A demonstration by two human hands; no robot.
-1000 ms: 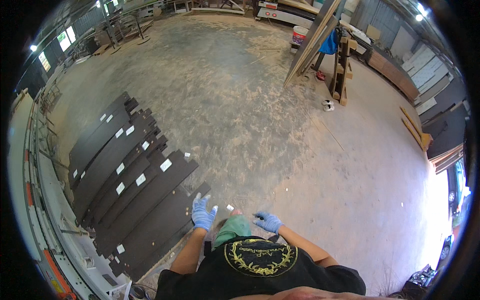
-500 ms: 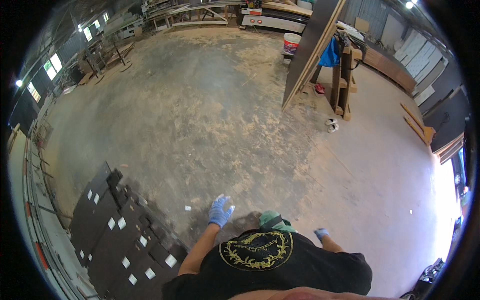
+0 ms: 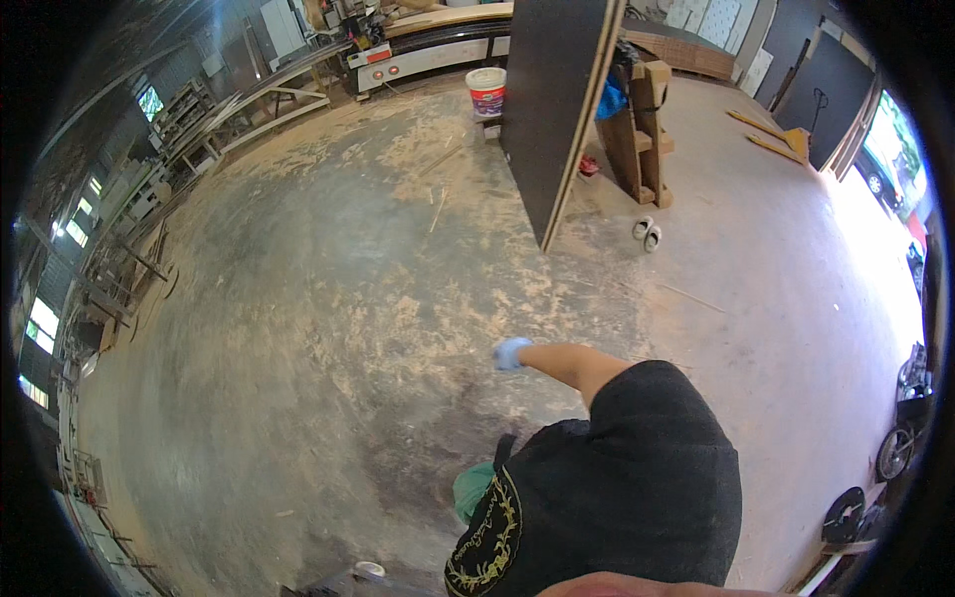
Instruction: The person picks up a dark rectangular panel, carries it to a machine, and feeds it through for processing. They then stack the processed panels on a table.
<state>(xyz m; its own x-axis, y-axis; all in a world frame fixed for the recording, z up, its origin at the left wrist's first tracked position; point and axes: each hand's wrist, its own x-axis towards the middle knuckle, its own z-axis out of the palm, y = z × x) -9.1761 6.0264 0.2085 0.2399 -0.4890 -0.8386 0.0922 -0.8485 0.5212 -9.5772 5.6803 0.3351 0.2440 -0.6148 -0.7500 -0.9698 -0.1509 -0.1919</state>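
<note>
My right hand (image 3: 509,353), in a light blue glove, reaches across in front of me over the dusty concrete floor (image 3: 298,328). Its fingers are blurred and I cannot make out their shape or anything in them. The bare forearm runs back to the black short sleeve (image 3: 657,428). Below the hand, green cloth (image 3: 473,488) with a dark strap shows at the front of my black shirt. My left hand is out of view. At the lower edge a small white round thing (image 3: 369,570) lies beside a dark edge, mostly cut off.
A tall dark panel (image 3: 550,109) stands ahead, with a white and red bucket (image 3: 486,92) to its left. Right of it are a wooden frame (image 3: 637,149), a pair of shoes (image 3: 647,234) and a yellow pallet jack (image 3: 781,137). Wheels (image 3: 894,453) stand at the right rim.
The view has turned, and the dark pile with white tags has gone from sight. My right arm has swung across my front. My left hand, seen earlier with fingers spread, has left the picture.
</note>
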